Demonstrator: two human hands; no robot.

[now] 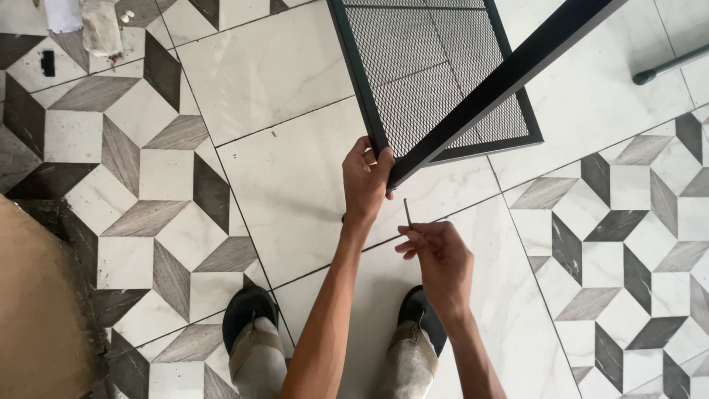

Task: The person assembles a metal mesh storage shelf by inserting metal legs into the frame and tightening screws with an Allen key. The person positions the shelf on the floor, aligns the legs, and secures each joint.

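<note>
The bar point(509, 74) end, just above the floor, is clamped in the left hand point(364, 179) and should be kept still while the small key point(408, 212), pinched in the right hand point(437, 256) just below it, is lined up straight.

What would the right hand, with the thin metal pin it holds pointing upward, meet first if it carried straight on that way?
Probably the end of the black bar gripped by the left hand, just above the right hand and its pin; depth is unclear.

mesh panel point(436, 74) leans over the tiled floor point(281, 170), slippers point(251, 318) below, cloth point(100, 26) far left.
</note>
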